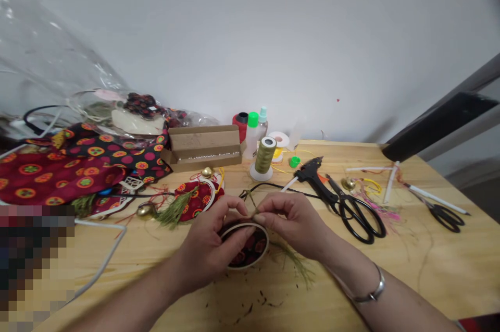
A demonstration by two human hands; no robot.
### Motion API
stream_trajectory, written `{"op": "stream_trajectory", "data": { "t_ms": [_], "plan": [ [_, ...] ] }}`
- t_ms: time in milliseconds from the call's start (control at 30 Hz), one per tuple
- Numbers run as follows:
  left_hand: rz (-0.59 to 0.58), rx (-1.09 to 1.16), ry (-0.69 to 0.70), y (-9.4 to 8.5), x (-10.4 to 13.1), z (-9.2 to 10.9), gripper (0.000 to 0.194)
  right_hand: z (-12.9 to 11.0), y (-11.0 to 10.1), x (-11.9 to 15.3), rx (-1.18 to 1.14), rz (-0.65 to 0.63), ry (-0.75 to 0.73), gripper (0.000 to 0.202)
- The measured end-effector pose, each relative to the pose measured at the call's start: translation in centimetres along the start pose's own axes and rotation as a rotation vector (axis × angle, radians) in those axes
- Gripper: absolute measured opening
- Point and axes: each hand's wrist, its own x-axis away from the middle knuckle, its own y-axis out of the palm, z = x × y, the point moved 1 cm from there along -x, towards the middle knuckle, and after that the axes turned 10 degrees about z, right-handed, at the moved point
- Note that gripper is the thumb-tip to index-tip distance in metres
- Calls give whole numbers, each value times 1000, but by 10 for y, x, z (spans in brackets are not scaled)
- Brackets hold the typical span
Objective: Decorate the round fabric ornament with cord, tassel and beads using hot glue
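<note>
A round piece [250, 251] with a pale rim and dark patterned fabric is held upright above the table. My left hand [219, 241] grips it, thumb across its face and fingers behind. At its top edge, my right hand [291, 220] pinches a green cord [251, 201] close to the left fingertips. A green tassel [295, 264] hangs out below my right hand. Left of my hands lies a red patterned round piece [197, 199] with another green tassel [175, 211].
Behind stand an open cardboard box [205, 152], a green thread spool [264, 155] and bottles [252, 136]. To the right lie a glue gun [317, 181], large scissors [359, 217] and smaller scissors [445, 217]. Patterned fabric [58, 175] is piled left; a bell [146, 210] lies nearer.
</note>
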Motion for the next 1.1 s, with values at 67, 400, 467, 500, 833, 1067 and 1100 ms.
{"op": "stream_trajectory", "data": {
  "t_ms": [67,400,467,500,833,1067,1100],
  "plan": [
    [-4,-1,-5,1,-1,1,12,0,-1,-1,-12,0,14,13],
    [23,-70,88,1,-1,0,7,0,-2,-1,-21,-27,33,13],
    [16,-90,113,1,-2,-1,6,0,-2,-1,-5,-37,31,15],
    [9,-93,114,1,-2,-2,6,0,-3,-1,3,-40,34,15],
    [20,-340,272,-2,-3,3,10,2,-2,-2,-100,-71,144,17],
    [17,-362,307,-1,-3,10,10,3,-3,-3,-207,-81,272,19],
    [22,-366,305,-1,-3,11,9,3,-2,-3,-225,-75,293,19]
  ]
}}
